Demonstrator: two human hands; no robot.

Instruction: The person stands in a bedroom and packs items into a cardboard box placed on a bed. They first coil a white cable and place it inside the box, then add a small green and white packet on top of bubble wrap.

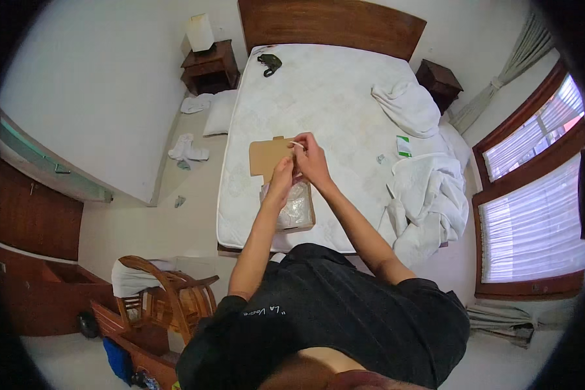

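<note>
An open cardboard box lies on the bare mattress in front of me, its brown lid folded back toward the headboard. Clear plastic wrapping shows inside the box. Over the box's far end, my right hand pinches a thin white strip between its fingertips. Close beside it is my left hand, thumb up and fingers curled. Something small and reddish shows between the hands, but the fingers hide most of it, so whether the left hand grips it is unclear.
Crumpled white bedding and a green-and-white packet lie on the mattress at right. A dark pouch rests near the headboard. Left of the bed, a pillow lies on the floor; a wooden chair stands behind at left.
</note>
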